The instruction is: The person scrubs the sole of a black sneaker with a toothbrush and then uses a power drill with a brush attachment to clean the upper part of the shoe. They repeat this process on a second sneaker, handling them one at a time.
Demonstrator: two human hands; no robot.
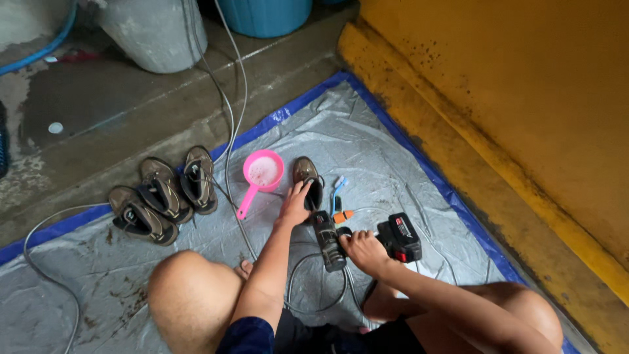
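On the left of the grey tarp (367,141), three brown sandals (164,196) lie side by side near its blue edge, and a thin grey hose (230,124) runs past them from the concrete floor (131,105). Just right of the sandals sits a pink scoop (262,174), its handle pointing toward the person's knee. Next comes a fourth brown sandal (305,172), lying alone on the tarp; the left hand (295,204) rests on it, fingers curled over its dark strap in a closed grip. Beside that sandal lies a small blue brush (337,190). Further right, the right hand (363,251) is wrapped around the handle of a black spray gun (327,241), whose nozzle points toward the sandal and nearly touches it. Its black and red battery (401,236) sits just right of the hand. A yellow wall (524,98) borders the tarp on the far right.
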